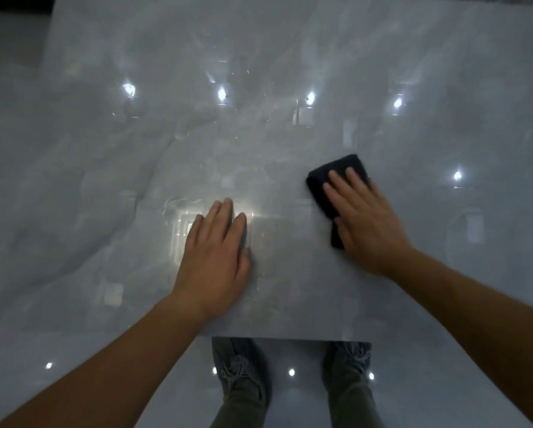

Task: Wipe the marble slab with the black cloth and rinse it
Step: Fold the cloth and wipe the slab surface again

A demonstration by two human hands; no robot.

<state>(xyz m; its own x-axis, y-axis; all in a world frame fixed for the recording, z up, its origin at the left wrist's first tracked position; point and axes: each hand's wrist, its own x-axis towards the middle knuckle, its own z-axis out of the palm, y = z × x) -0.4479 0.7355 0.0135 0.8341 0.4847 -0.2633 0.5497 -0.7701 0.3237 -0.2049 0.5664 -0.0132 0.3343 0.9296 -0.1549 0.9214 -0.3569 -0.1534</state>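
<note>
A large glossy grey marble slab point(259, 134) fills most of the view and mirrors several ceiling lights. A folded black cloth point(323, 186) lies on the slab right of centre. My right hand point(364, 217) presses flat on the cloth with straight fingers, covering its near right part. My left hand point(218, 251) rests flat on the bare slab to the left of the cloth, fingers straight and together, holding nothing.
The slab's near edge point(289, 336) runs just above my two grey shoes point(240, 366). A shiny grey floor point(73, 366) lies below and to the left. A dark strip point(15, 1) shows at the far top left.
</note>
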